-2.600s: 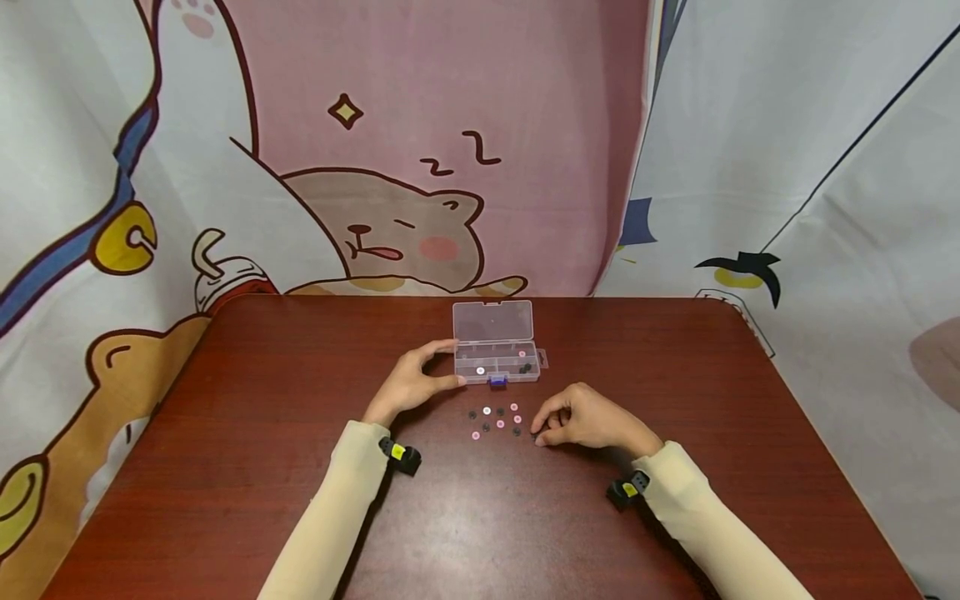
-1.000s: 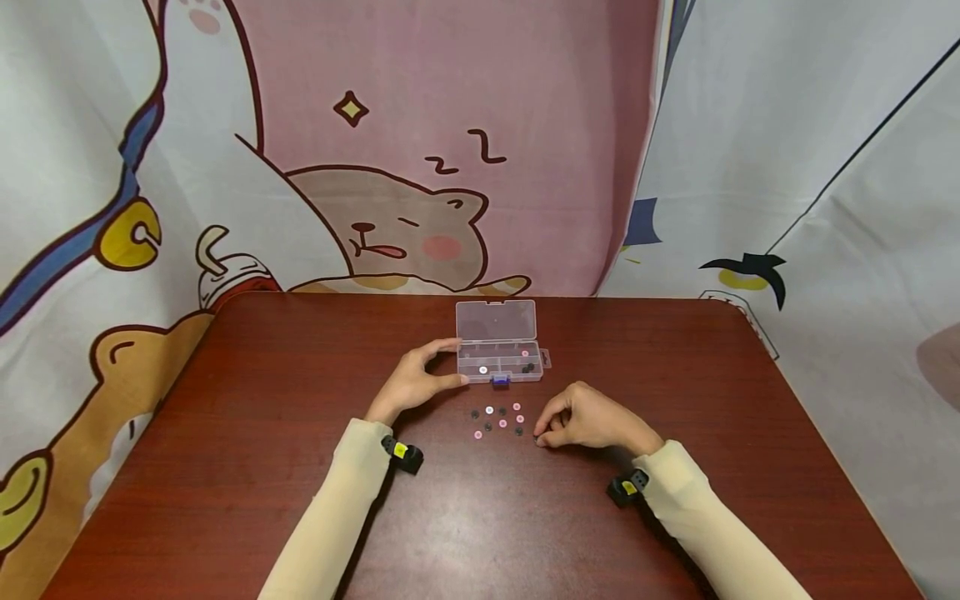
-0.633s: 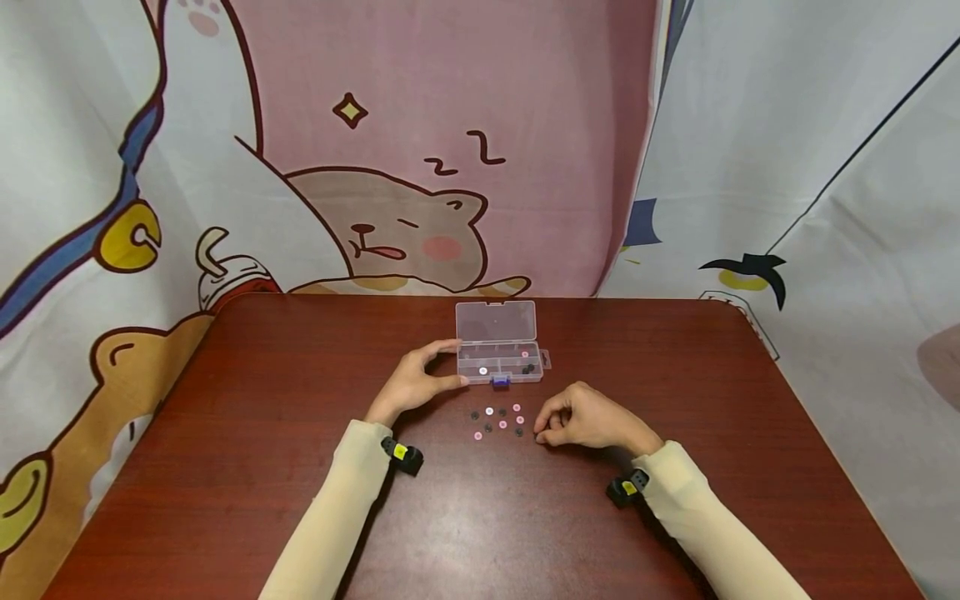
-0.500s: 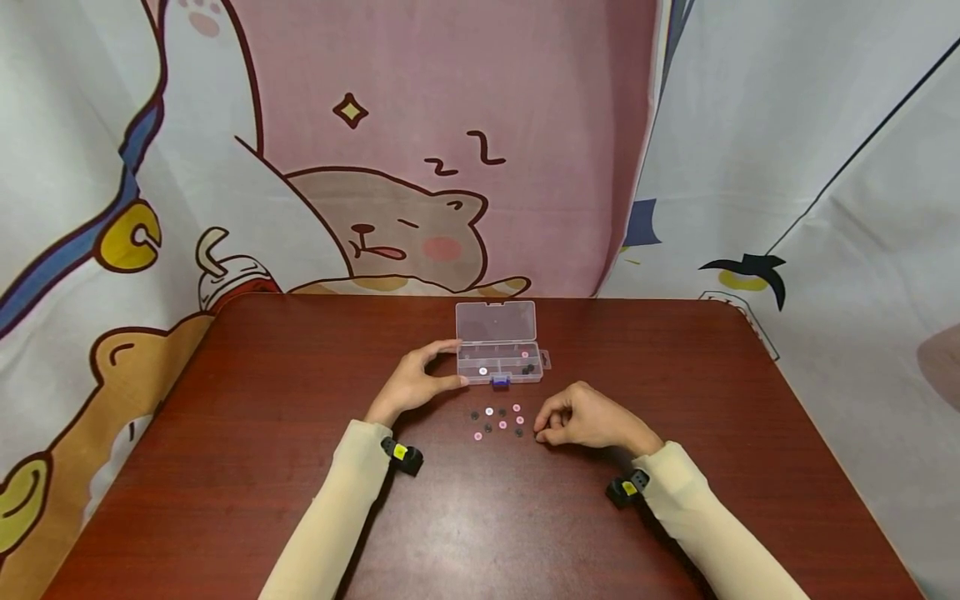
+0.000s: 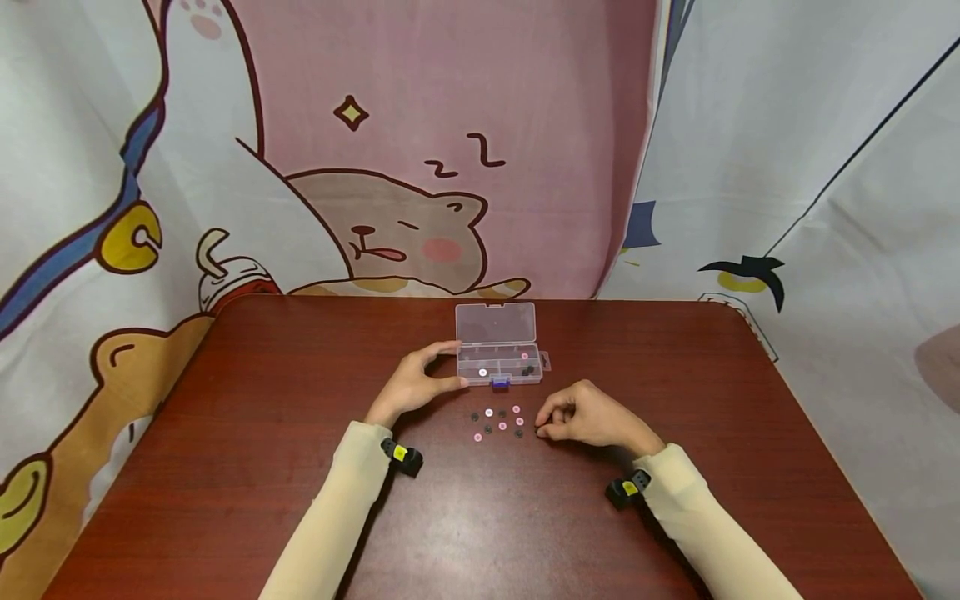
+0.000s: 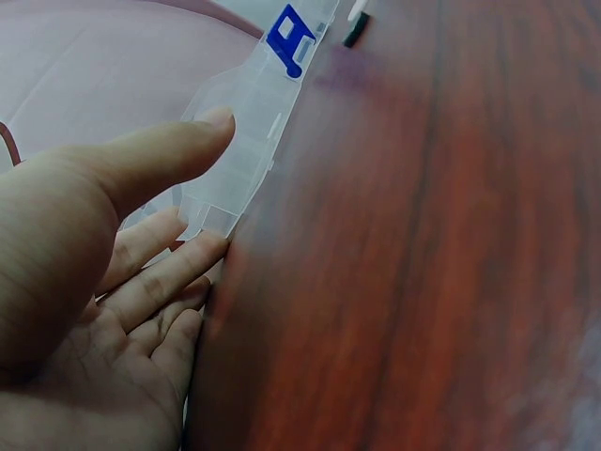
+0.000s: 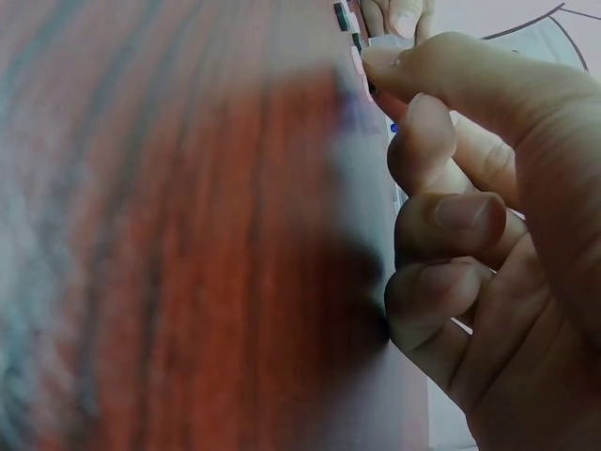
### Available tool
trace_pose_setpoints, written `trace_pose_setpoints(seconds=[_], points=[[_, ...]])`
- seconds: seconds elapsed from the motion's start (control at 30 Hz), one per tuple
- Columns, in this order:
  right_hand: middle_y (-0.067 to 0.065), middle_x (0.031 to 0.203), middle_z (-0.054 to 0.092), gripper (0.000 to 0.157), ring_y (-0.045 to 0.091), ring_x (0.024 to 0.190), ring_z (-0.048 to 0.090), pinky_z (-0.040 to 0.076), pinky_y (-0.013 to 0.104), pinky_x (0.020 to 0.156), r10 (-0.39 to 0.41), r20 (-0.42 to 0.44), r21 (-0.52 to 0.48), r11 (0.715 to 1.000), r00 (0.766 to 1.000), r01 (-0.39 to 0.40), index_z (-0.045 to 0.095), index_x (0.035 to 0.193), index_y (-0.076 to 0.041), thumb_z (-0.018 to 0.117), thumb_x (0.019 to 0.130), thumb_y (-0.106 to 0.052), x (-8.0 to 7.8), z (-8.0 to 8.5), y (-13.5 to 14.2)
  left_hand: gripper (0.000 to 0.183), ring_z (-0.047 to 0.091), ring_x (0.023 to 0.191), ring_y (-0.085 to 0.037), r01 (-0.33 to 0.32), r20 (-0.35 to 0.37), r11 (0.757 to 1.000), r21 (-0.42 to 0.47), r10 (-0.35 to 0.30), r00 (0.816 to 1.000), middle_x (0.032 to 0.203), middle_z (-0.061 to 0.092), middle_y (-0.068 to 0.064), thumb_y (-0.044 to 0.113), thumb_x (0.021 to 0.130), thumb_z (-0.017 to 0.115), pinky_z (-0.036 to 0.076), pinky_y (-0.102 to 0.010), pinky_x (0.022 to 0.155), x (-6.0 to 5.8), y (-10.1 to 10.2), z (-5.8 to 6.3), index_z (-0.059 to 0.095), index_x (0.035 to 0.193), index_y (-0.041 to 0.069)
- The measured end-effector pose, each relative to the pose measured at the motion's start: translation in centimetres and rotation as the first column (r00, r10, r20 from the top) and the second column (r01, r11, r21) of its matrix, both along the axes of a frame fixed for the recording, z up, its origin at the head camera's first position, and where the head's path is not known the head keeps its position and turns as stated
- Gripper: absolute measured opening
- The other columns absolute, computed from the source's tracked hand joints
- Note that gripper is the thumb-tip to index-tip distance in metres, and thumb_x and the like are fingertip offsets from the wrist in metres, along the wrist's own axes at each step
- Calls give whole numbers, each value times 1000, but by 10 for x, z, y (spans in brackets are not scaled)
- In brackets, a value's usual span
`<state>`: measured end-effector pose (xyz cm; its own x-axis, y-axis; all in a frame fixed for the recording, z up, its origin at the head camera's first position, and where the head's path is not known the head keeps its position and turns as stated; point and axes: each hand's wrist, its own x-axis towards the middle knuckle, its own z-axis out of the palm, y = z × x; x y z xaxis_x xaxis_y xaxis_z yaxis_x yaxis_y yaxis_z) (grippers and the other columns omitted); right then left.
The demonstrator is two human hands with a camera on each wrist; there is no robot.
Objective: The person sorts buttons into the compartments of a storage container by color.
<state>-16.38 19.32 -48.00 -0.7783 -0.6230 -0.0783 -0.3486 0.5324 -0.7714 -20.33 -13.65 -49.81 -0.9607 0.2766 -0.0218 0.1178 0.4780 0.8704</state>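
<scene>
Plastic box [image 5: 480, 352], see-through, lid [image 5: 496, 323] open, divided (blue latch [image 5: 500, 383])

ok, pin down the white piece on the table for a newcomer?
On the brown table, find the open clear box near the far edge. A scatter of small loose pieces lies nearer the camera. Among them, between two black pieces, is the white piece, the only white one visible outside the box.

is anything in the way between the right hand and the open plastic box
Nothing visible stands between the right hand and the box: the loose discs lie just left of the direct path, and the lid is open.
</scene>
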Motion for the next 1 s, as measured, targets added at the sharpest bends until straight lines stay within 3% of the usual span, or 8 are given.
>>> trace_pose_setpoints(seconds=[0.3,1.0], points=[[-10,63,61,6,0,55,49,40,18,50,-28,-23,-15,999,999,28,79,90,-17,82,88,-23,-3,0,1,67,45,146,-27,5,-3,1000,6,-5,1000,146,61,2,36,82,87,35,-52,122,1,0,1,60,143,26],[-10,65,61,6,3,59,50,42,20,53,-123,-103,-37,992,987,120,80,91,-23,83,87,-19,-11,10,-2,64,46,146,-29,-5,-1,1000,4,5,1000,146,61,2,34,83,87,35,-52,122,1,0,1,61,142,27]])
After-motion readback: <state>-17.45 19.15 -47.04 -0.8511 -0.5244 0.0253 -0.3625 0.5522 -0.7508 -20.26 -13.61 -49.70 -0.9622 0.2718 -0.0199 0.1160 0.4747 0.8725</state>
